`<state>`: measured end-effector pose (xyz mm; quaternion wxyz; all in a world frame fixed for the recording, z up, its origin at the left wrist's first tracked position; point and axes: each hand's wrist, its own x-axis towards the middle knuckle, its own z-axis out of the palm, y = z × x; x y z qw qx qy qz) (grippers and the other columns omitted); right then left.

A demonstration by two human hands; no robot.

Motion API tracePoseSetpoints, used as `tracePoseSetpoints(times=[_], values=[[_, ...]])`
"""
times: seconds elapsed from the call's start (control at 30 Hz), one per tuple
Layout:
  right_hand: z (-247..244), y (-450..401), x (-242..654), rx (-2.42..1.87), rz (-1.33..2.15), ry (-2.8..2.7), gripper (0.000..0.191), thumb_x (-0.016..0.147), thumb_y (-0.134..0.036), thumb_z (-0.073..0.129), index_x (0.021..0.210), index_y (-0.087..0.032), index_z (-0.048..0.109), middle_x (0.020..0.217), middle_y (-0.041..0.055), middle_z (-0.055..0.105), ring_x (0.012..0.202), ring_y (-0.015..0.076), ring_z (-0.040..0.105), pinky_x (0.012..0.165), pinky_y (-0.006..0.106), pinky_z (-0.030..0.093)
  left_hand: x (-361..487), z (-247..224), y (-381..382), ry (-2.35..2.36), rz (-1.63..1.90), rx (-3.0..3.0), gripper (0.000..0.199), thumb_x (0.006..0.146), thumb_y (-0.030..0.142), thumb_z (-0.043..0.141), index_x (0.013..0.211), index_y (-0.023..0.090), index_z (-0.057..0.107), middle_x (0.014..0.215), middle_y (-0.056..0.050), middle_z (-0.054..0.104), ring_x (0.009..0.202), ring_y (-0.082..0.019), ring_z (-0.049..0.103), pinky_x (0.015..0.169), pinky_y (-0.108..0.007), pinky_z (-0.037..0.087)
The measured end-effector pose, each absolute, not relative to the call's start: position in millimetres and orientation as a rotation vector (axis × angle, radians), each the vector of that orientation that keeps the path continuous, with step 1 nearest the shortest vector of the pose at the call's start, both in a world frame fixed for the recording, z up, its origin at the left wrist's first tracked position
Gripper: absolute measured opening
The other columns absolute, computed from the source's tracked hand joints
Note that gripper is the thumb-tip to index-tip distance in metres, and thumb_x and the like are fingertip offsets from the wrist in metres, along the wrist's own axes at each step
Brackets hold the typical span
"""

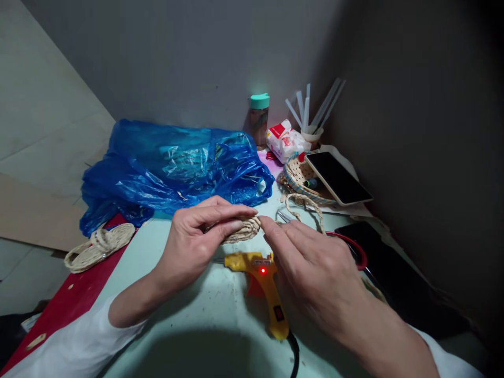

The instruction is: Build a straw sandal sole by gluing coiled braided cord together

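A flat coil of braided straw cord point(246, 231) is held between the thumb and fingers of my left hand point(205, 228). My right hand point(307, 257) is closed at the coil's right edge, its fingertips pinching the cord; the pinched part is mostly hidden. A loose length of the same cord point(303, 200) loops up behind my right hand. Just below both hands lies a yellow hot glue gun point(271, 294) with its red light lit and its nozzle facing left. Scissors with red handles point(356, 249) are partly covered by my right hand.
A blue plastic bag point(173, 163) fills the back left. Behind are a green-capped jar point(259, 121), a tissue pack point(285, 140) and glue sticks in a cup point(312, 134). A tablet point(338, 177) leans on a woven basket point(293, 173). A woven straw piece point(100, 247) lies left.
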<state>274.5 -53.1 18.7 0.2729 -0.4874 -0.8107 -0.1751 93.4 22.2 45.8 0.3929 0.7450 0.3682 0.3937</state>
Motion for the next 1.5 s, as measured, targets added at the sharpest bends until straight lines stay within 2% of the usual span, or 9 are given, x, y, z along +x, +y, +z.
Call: tracePoseSetpoints(times=[0.1, 0.23, 0.37, 0.5, 0.87, 1.1, 1.4, 1.5], values=[[16, -49, 275, -1.353, -0.463, -2.15, 0.037, 0.086, 0.001, 0.04, 0.118, -0.004, 0.058, 0.077, 0.0054, 0.055, 0.068, 0.0209, 0.051, 0.055, 0.032, 0.03, 97, 41, 22, 0.954, 0.953, 1.849, 0.017, 0.086, 0.015, 0.067, 0.093, 0.022, 0.081, 0.091, -0.001, 0.077, 0.083, -0.012, 0.067, 0.075, -0.02, 0.052], [15, -46, 273, -1.421, -0.338, -2.185, 0.043, 0.077, 0.004, 0.04, 0.113, -0.008, 0.059, 0.079, 0.0062, 0.058, 0.07, 0.0224, 0.054, 0.056, 0.031, 0.028, 102, 36, 23, 1.025, 0.919, 1.735, 0.011, 0.084, 0.024, 0.069, 0.09, 0.02, 0.078, 0.093, -0.004, 0.077, 0.084, -0.017, 0.069, 0.071, -0.023, 0.054], [16, -46, 270, -1.519, -0.144, -2.195, 0.037, 0.082, 0.003, 0.047, 0.115, -0.012, 0.056, 0.087, 0.0081, 0.063, 0.076, 0.0241, 0.057, 0.058, 0.031, 0.026, 104, 34, 23, 1.055, 0.934, 1.765, 0.011, 0.082, 0.028, 0.07, 0.086, 0.019, 0.076, 0.089, -0.005, 0.076, 0.081, -0.019, 0.068, 0.069, -0.025, 0.054], [16, -46, 268, -1.524, -0.071, -2.22, 0.027, 0.089, -0.004, 0.054, 0.115, -0.013, 0.053, 0.094, 0.0086, 0.064, 0.082, 0.0238, 0.059, 0.063, 0.031, 0.033, 105, 33, 21, 1.057, 0.939, 1.712, 0.011, 0.081, 0.029, 0.071, 0.082, 0.018, 0.073, 0.082, -0.003, 0.073, 0.073, -0.016, 0.065, 0.063, -0.023, 0.052], [17, -46, 263, -1.466, 0.028, -2.219, 0.035, 0.081, -0.003, 0.058, 0.114, -0.013, 0.051, 0.095, 0.0061, 0.063, 0.08, 0.0202, 0.055, 0.066, 0.031, 0.038, 102, 29, 16, 1.088, 1.028, 1.698, 0.017, 0.082, 0.035, 0.071, 0.085, 0.018, 0.074, 0.086, -0.002, 0.072, 0.074, -0.016, 0.064, 0.066, -0.022, 0.051], [11, -44, 262, -1.448, 0.077, -2.207, 0.038, 0.079, -0.002, 0.058, 0.115, -0.013, 0.052, 0.097, 0.0071, 0.063, 0.084, 0.0214, 0.056, 0.069, 0.032, 0.039, 103, 29, 16, 1.126, 1.013, 1.705, 0.014, 0.081, 0.033, 0.071, 0.083, 0.018, 0.074, 0.084, -0.002, 0.072, 0.073, -0.015, 0.062, 0.067, -0.023, 0.048], [6, -41, 260, -1.468, 0.081, -2.224, 0.041, 0.08, -0.003, 0.056, 0.12, -0.011, 0.05, 0.098, 0.0092, 0.064, 0.087, 0.0243, 0.058, 0.072, 0.034, 0.042, 106, 26, 15, 1.124, 1.007, 1.637, 0.018, 0.078, 0.035, 0.072, 0.081, 0.017, 0.072, 0.076, -0.002, 0.07, 0.065, -0.016, 0.059, 0.057, -0.024, 0.047], [3, -39, 259, -1.463, 0.088, -2.234, 0.04, 0.082, -0.004, 0.054, 0.12, -0.011, 0.05, 0.099, 0.0098, 0.064, 0.089, 0.0241, 0.058, 0.074, 0.034, 0.043, 106, 24, 17, 1.136, 0.999, 1.644, 0.019, 0.078, 0.036, 0.072, 0.082, 0.017, 0.072, 0.079, -0.003, 0.071, 0.068, -0.017, 0.06, 0.061, -0.024, 0.048]])
